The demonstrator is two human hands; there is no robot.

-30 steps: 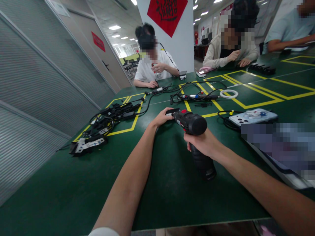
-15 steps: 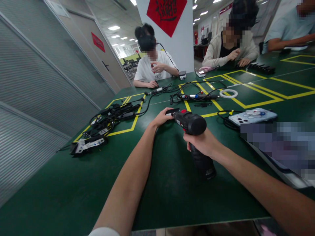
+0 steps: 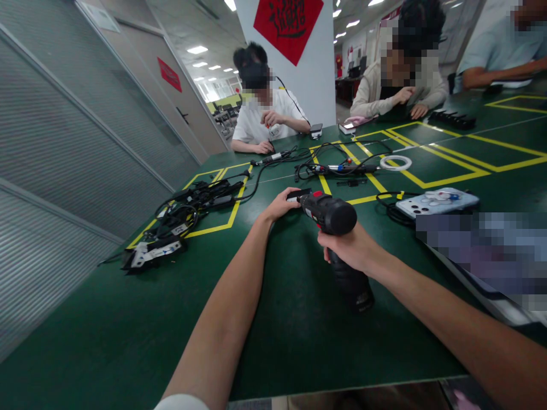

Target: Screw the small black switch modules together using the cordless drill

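Right hand [image 3: 348,250] wrapped round the cordless drill [image 3: 337,239] mid-bench [image 3: 128,330], left hand [image 3: 280,204] pinching a small black part [image 3: 299,194] at its nose — fingers that close could get nicked if it slips.

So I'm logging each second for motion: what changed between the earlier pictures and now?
Nothing visibly changed. The right hand still grips the black-and-red cordless drill, and the left hand still holds the small black part at its tip on the green table.
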